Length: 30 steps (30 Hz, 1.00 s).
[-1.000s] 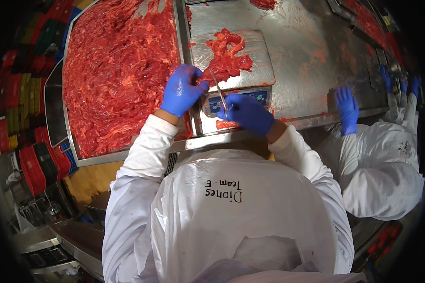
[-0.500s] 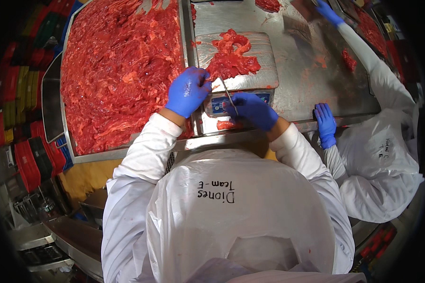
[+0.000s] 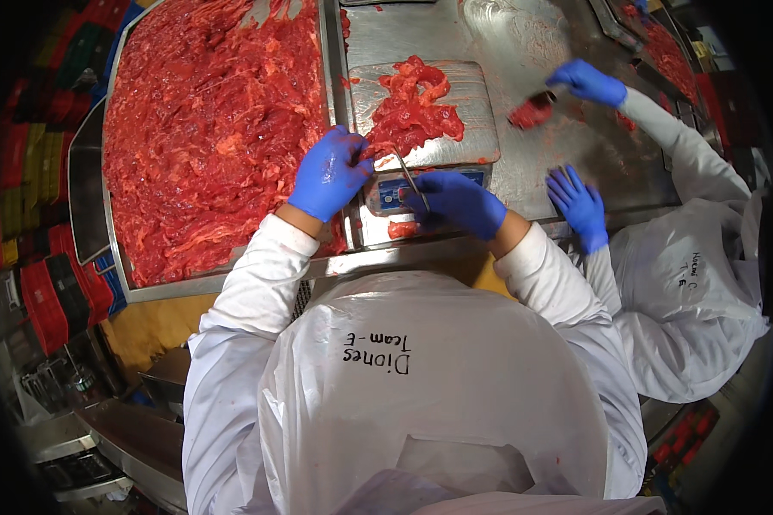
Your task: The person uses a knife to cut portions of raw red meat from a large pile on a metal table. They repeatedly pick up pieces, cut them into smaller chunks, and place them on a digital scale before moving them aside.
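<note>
A piece of raw red meat [image 3: 416, 112] lies spread on the steel platform of a weighing scale [image 3: 477, 94]. My left hand [image 3: 326, 174], in a blue glove, is closed at the meat's near left edge, its fingertips pinching it. In front of the scale my right hand [image 3: 464, 203], also blue-gloved, is closed around a slim metal tool [image 3: 410, 178]. The tool's tip points up toward the meat's near edge; most of its handle end is hidden by my fingers, so its exact kind does not show. A small meat scrap [image 3: 401, 229] sits below the scale's display.
A large steel tray [image 3: 329, 64] heaped with raw meat fills the left. On the right, a co-worker's gloved hand [image 3: 588, 83] is beside a blurred dark red piece [image 3: 531, 112]; their other hand [image 3: 580, 206] rests by the steel table's edge. Stacked coloured crates [image 3: 47, 300] stand far left.
My hands keep nearly the same hold at the meat's near edge. The co-worker's far hand has come nearer, and a dark red piece now appears beside it. The view has shifted slightly.
</note>
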### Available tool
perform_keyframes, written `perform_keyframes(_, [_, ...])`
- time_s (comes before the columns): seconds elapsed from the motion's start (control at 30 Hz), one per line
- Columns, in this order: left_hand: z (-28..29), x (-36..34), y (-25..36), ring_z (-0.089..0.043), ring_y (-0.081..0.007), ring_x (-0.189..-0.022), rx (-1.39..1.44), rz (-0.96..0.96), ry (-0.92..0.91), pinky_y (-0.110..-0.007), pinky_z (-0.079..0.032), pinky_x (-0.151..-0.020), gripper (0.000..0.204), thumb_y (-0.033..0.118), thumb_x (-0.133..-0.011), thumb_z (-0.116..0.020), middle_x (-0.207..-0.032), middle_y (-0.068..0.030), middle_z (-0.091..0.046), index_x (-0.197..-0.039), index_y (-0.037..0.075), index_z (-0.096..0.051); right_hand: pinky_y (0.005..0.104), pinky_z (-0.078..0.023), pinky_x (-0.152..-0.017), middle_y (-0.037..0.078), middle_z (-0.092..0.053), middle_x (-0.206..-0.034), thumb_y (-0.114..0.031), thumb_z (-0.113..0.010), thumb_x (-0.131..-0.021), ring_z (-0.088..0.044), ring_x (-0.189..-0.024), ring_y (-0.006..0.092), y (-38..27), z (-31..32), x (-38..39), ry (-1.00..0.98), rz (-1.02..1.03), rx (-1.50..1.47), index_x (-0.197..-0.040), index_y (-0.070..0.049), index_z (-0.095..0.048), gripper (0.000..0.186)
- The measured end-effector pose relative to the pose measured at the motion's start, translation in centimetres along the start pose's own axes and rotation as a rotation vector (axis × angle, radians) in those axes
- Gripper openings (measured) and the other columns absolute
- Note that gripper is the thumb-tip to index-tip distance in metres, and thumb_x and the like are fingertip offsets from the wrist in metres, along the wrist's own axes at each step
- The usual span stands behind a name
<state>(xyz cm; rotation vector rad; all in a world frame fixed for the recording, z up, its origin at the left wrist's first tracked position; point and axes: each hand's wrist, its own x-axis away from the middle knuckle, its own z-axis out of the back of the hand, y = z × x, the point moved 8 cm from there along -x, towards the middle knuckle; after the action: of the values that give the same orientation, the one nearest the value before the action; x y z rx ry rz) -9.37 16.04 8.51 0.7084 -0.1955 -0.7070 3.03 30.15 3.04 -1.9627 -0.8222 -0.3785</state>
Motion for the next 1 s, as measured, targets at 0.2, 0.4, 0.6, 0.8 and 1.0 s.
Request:
perform_keyframes(0.2, [-0.3, 0.0, 0.1, -0.06, -0.0376, -0.089, 0.014, -0.014, -0.037, -0.044, -0.051, -0.079, 0.026, 0.021, -0.084, -0.075, -0.092, -0.0174, -0.057, -0.1, 0.004, -0.065, 0.0281, -0.051, -0.066, 0.001, -0.063, -0.081, -0.025, -0.07, -0.097, -0.06, -0.072, 0.0097, -3.1, -0.5, -1.4, 0.11, 0.046, 0.218, -0.096, -0.008, -0.065, 0.018])
perform_keyframes(0.4, [0.1, 0.5, 0.1, -0.06, -0.0376, -0.087, 0.059, -0.007, 0.047, -0.045, -0.051, -0.075, 0.018, 0.019, -0.083, -0.072, -0.088, -0.0168, -0.056, -0.09, 0.005, -0.064, 0.0258, -0.05, -0.061, 0.001, -0.064, -0.075, -0.028, -0.075, -0.096, -0.06, -0.065, 0.0093, -3.8, -1.5, -1.3, 0.073, 0.148, 0.086, -0.084, -0.007, -0.067, 0.025])
perform_keyframes(0.6, [1.8, 3.6, -3.6, -0.055, -0.0376, -0.126, -0.503, 0.029, 0.118, -0.062, -0.039, -0.107, 0.029, 0.025, -0.08, -0.075, -0.119, -0.0128, -0.067, -0.107, 0.013, -0.073, 0.0293, -0.054, -0.07, 0.001, -0.066, -0.081, -0.022, -0.071, -0.095, -0.065, -0.076, 0.0139, -1.6, -2.0, -2.4, -0.022, 0.413, 0.863, -0.088, -0.008, -0.068, 0.017])
perform_keyframes(0.8, [3.1, 6.4, -10.5, -0.045, -0.0406, -0.142, -0.432, 0.199, -0.016, -0.067, -0.025, -0.117, 0.044, 0.033, -0.081, -0.077, -0.151, -0.0159, -0.054, -0.12, 0.014, -0.073, 0.0335, -0.055, -0.082, 0.007, -0.072, -0.101, -0.023, -0.073, -0.092, -0.068, -0.089, 0.0193, 2.3, -2.5, 2.6, -0.133, 0.151, 0.32, -0.111, -0.003, -0.069, 0.028])
perform_keyframes(1.0, [8.5, 0.4, -11.4, -0.048, -0.0392, -0.139, -0.13, 0.186, 0.365, -0.046, -0.04, -0.116, 0.054, 0.03, -0.087, -0.072, -0.147, -0.0237, -0.053, -0.135, 0.008, -0.064, 0.0344, -0.055, -0.098, 0.014, -0.068, -0.118, -0.013, -0.059, -0.102, -0.069, -0.108, 0.0217, -3.8, 10.5, 10.7, 0.416, 0.617, -0.215, -0.139, 0.005, -0.051, 0.042])
